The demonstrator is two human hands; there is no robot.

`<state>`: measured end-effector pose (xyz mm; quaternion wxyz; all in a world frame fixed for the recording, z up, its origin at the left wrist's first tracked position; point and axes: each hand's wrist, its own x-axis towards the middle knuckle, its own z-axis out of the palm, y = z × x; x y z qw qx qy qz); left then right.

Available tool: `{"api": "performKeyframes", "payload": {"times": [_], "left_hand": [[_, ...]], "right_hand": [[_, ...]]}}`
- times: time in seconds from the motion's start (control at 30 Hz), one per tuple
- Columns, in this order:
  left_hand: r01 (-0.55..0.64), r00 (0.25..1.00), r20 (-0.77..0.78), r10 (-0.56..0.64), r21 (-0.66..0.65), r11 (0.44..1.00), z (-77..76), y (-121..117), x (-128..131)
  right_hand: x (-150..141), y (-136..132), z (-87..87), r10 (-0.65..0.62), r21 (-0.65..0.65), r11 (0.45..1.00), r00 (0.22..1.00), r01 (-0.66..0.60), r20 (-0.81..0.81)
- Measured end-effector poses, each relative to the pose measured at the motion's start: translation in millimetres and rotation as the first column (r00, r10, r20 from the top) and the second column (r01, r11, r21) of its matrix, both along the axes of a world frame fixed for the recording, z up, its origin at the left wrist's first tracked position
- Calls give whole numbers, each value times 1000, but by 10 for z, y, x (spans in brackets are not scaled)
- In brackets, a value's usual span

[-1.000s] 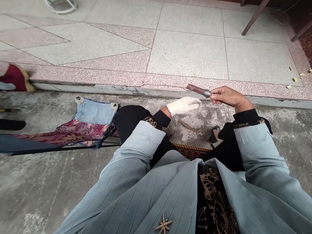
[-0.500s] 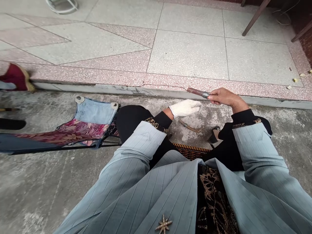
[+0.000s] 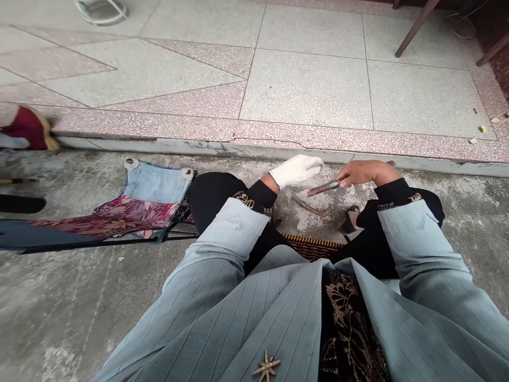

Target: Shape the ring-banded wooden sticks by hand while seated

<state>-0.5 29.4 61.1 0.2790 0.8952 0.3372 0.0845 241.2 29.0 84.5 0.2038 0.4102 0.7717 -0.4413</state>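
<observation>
My left hand point(image 3: 298, 170) wears a white knit glove. Its fingers are loosely bent, and no object shows in it. My bare right hand point(image 3: 363, 172) is closed around the wire-wrapped part of a tool with a brown wooden handle point(image 3: 320, 188). The handle points left and slightly down, below the gloved fingers and apart from them. A thin dark end point(image 3: 392, 163) shows behind my right wrist; the hand hides what lies between. On the concrete beneath lies a bent brown stick-like piece point(image 3: 312, 207).
A tiled step edge point(image 3: 191, 146) runs across in front of my hands. At left stands a folding seat with denim and floral cloth point(image 3: 155, 183). Another person's red shoe point(image 3: 29, 127) is at far left. Between my knees a woven rim point(image 3: 310, 245) shows.
My right hand has lowered the tool from the step edge toward the ground, its handle now tilted down leftward. My gloved left hand has risen slightly and shifted left, its fingers more bent.
</observation>
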Motion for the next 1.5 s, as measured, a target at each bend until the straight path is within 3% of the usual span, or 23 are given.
{"api": "performKeyframes", "payload": {"times": [0.13,0.23,0.37,0.5,0.6,0.67,0.73,0.8,0.83,0.9,0.97,1.03,1.1,1.17,1.23,1.3,1.4,1.5], "left_hand": [[12,992,130,2,-103,995,-76,32,-4],[15,979,204,29,-211,977,-106,11,28],[19,965,252,75,-349,937,-57,-57,73],[80,942,327,72,-429,900,-25,-112,100],[131,933,355,47,-460,878,-35,-140,105],[163,931,364,23,-472,866,-32,-154,104],[182,935,356,-2,-473,862,-12,-160,98],[186,943,331,-27,-457,870,12,-155,89],[183,948,317,-36,-447,876,21,-147,83],[157,955,295,-24,-437,886,20,-121,68],[117,953,303,32,-462,879,-3,-86,52],[109,929,356,102,-525,844,-34,-49,38],[115,893,415,176,-588,800,-51,-19,29],[105,861,444,246,-631,769,-44,-2,23],[124,840,467,276,-660,741,-22,2,15],[197,822,508,257,-678,708,1,-3,5],[280,810,542,224,-693,665,14,-18,-9],[239,847,483,223,-720,652,22,-48,-1]], "right_hand": [[16,-61,178,3,-157,987,971,-42,-239],[70,-80,297,-187,-90,982,893,164,-410],[113,-63,267,-474,-82,850,686,521,-552],[71,-3,105,-611,-144,705,492,695,-620],[58,61,45,-640,14,603,494,797,-589],[57,93,50,-641,241,555,594,796,-486],[52,104,60,-619,471,578,734,667,-279],[42,96,51,-532,564,695,847,446,-14],[38,86,38,-456,533,775,884,339,101],[38,61,14,-252,326,930,940,169,230],[53,28,29,-67,49,997,982,59,177],[81,-9,110,23,-146,989,1000,-21,9],[117,-47,243,14,-191,980,978,-54,-206],[150,-79,374,-127,-125,989,907,83,-401],[168,-98,455,-276,-53,954,802,294,-529],[160,-104,469,-376,-15,885,693,466,-615],[107,-86,418,-447,-23,787,545,616,-710],[54,-27,357,-502,-20,673,437,740,-746]]}}
